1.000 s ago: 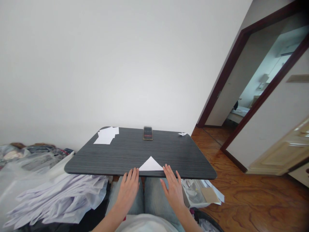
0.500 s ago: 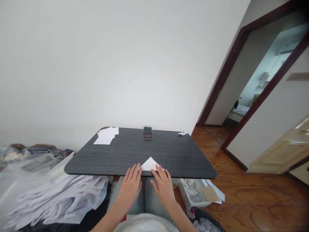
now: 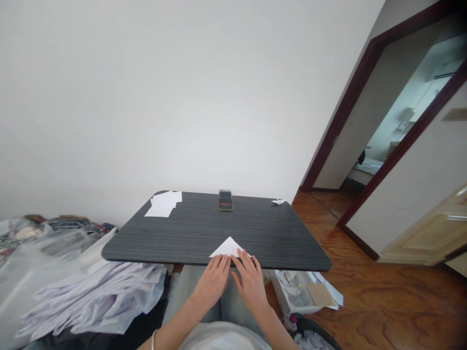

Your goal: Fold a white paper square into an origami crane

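Note:
A white sheet of paper folded into a triangle (image 3: 228, 246) lies flat at the front edge of the dark table (image 3: 204, 226), its point toward the wall. My left hand (image 3: 215, 276) rests its fingertips on the paper's near edge, left of the middle, fingers side by side and stretched out. Beside it, my right hand (image 3: 250, 278) lies with fingers spread over the right part of that edge, covering some of the right corner. Neither hand grips the paper.
Loose white paper sheets (image 3: 163, 204) lie at the table's back left. A phone (image 3: 225, 200) stands at the back middle, a small folded paper figure (image 3: 278, 201) at the back right. Below are piled clothes (image 3: 98, 296) on the left and a white box (image 3: 297, 294) on the right.
My left hand has slid right along the near edge, closer to my right hand, uncovering the triangle's left corner. My right hand stays nearly in place. The view has shifted slightly.

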Action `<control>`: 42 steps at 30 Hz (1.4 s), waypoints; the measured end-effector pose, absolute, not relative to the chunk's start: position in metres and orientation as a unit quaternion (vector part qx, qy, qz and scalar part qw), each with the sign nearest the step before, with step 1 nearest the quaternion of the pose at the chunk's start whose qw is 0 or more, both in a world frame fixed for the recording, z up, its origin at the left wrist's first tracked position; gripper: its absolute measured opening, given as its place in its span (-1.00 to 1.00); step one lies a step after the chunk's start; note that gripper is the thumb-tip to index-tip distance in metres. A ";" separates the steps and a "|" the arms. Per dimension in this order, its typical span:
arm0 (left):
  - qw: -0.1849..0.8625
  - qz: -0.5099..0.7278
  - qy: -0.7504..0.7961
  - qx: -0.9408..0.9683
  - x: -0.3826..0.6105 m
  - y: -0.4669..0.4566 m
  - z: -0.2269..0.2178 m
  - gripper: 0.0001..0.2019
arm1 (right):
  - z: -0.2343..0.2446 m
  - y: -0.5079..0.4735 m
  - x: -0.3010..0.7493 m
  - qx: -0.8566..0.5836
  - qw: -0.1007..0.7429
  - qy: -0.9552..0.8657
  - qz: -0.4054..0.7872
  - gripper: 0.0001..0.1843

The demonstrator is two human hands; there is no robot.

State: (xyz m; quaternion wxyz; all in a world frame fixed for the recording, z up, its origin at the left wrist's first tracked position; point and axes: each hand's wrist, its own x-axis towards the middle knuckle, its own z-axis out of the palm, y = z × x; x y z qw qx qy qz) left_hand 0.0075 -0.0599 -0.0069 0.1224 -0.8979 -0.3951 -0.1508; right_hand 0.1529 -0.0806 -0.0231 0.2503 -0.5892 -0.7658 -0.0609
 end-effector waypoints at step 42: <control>-0.001 -0.260 -0.462 -0.848 -0.067 -0.053 0.003 -0.71 | -0.026 -0.078 0.151 -0.577 0.289 -0.761 -0.066 -0.62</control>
